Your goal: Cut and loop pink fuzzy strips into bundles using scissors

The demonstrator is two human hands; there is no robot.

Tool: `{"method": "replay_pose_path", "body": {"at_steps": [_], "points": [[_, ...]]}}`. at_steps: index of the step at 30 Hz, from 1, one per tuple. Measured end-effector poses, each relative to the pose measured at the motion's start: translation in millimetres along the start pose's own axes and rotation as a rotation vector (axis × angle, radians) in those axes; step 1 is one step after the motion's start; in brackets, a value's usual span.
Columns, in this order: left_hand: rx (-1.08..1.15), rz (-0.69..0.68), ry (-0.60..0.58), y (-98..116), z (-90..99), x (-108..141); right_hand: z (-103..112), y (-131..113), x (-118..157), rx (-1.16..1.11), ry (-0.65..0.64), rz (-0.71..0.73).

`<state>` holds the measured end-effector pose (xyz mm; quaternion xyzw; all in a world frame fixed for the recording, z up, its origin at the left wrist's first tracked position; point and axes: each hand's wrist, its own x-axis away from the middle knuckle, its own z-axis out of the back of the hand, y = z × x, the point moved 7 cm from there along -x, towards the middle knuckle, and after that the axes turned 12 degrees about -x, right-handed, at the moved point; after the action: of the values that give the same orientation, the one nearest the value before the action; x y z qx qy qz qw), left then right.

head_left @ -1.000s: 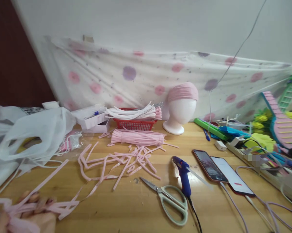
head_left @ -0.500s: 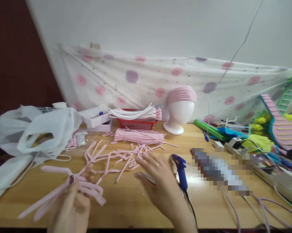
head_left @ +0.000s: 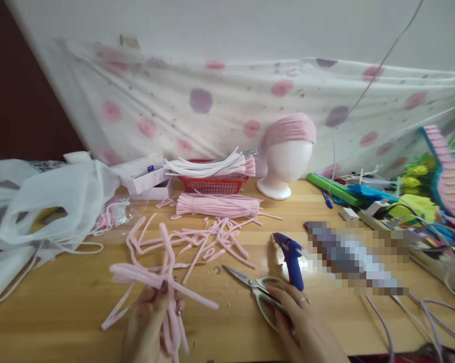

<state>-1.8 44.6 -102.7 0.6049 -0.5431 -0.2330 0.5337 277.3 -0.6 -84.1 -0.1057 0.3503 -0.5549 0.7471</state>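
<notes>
My left hand [head_left: 149,315] pinches a cluster of looped pink fuzzy stems [head_left: 170,322] low on the left of centre. Fingers of my right hand [head_left: 297,317] are at the handles of the scissors [head_left: 254,287], whose closed blades point up and left on the table. Just beyond that hand lies a blue glue gun [head_left: 292,259]. Loose bent pink stems [head_left: 219,237] are scattered behind my left hand, in front of a thick pink stem bundle [head_left: 217,205].
A red basket [head_left: 212,185] holds white and pink stems. Beside it stands a white foam head [head_left: 289,159] with a pink band. White bags [head_left: 72,196] lie left; a power strip [head_left: 419,257], cables and a blurred object [head_left: 355,257] lie right.
The view has shifted. My left hand has turned the pink cluster and moved right. My right hand, earlier raised over the table, has come down to the right, onto the scissors' handles.
</notes>
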Motion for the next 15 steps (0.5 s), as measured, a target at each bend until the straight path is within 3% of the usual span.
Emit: {"method": "replay_pose_path", "body": {"at_steps": [3,8,11,15], "points": [[0.018,-0.038,0.027,3,-12.2,8,-13,10,4,0.065,-0.089,0.005],[0.044,-0.029,0.018,8,-28.8,22,-19,19,-5,0.022,-0.001,-0.153],[0.031,-0.007,0.002,5,-32.6,25,-14,18,-4,-0.187,0.138,-0.261],[0.000,0.004,0.014,1,-34.6,23,-5,-3,12,-0.505,0.277,-0.240]]}}
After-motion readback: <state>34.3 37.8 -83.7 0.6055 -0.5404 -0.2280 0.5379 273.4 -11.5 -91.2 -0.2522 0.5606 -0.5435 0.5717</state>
